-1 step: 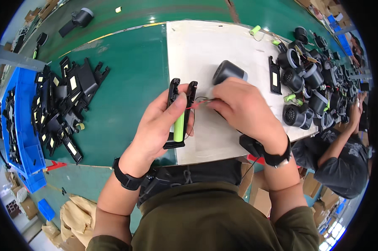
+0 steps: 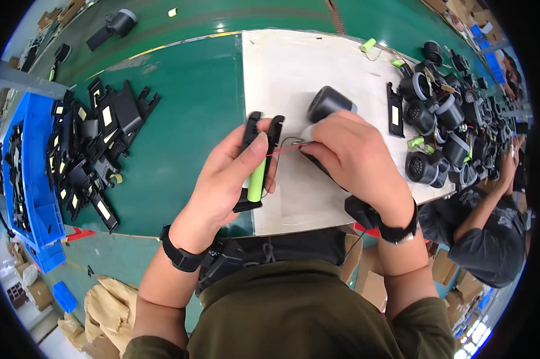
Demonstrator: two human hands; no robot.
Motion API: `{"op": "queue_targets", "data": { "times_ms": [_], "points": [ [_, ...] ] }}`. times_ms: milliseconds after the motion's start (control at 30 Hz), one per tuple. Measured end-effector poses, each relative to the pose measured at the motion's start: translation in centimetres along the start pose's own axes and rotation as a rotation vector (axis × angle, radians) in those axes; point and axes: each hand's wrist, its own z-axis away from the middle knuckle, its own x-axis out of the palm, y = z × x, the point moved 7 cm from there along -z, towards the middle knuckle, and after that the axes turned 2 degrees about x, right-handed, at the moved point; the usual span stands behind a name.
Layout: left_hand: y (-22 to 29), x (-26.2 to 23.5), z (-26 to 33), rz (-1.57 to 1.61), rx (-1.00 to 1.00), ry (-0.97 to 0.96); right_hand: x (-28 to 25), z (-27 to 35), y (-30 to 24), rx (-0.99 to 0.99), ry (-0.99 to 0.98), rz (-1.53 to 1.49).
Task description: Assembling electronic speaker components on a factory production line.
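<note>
My left hand (image 2: pixel 221 173) is closed round a black plastic handle shell (image 2: pixel 275 128), held upright above the seam of the worktop. A bright green battery cell (image 2: pixel 256 183) lies along the shell, with my thumb near its upper end. Thin red and black wires (image 2: pixel 286 149) run from the shell toward my right hand (image 2: pixel 358 154), whose thumb and fingers pinch them. Just beyond the right hand is a dark cylindrical housing (image 2: pixel 328 103) with a grey rim, partly covered by the fingers. A black strip-like part shows below my right fingers, mostly hidden.
A heap of black shells (image 2: pixel 105 149) with pale labels lies left, beside a blue bin (image 2: pixel 43 209). On the right, several cylindrical fan-like units (image 2: pixel 422 113) and green cells pile up near a single black shell (image 2: pixel 395 110). Another person (image 2: pixel 479 230) works at the right.
My right hand has shifted slightly right, and more of the red wire shows between the hands. The whole view has moved a little.
</note>
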Motion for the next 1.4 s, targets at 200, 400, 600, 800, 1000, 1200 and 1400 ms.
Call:
{"op": "queue_targets", "data": {
  "times_ms": [200,400,600,800,1000,1200,1400],
  "points": [
    [-0.3,0.7,0.1,-0.026,-0.128,0.097,-2.1,1.2,-2.5,-0.128,0.399,0.215],
    [0.0,1.6,0.0,0.028,-0.145,0.094,-1.9,2.0,-1.5,0.065,0.467,-0.104],
    [0.0,2.3,0.2,-0.01,-0.147,0.078,-0.7,2.6,0.2,0.256,0.5,-0.487],
    [0.3,2.6,0.5,-0.057,-0.107,-0.016,0.8,2.6,0.8,0.402,0.45,-0.921],
    [0.8,3.1,0.8,-0.147,-0.066,-0.007,0.8,2.8,0.6,0.32,0.529,-0.988],
    [0.8,3.1,1.2,-0.255,-0.108,0.041,0.2,3.0,0.1,0.216,0.575,-0.584],
    [1.4,3.5,1.2,-0.479,-0.06,-0.033,-1.0,2.5,-2.6,-0.053,0.595,-0.146]
  ]
}}
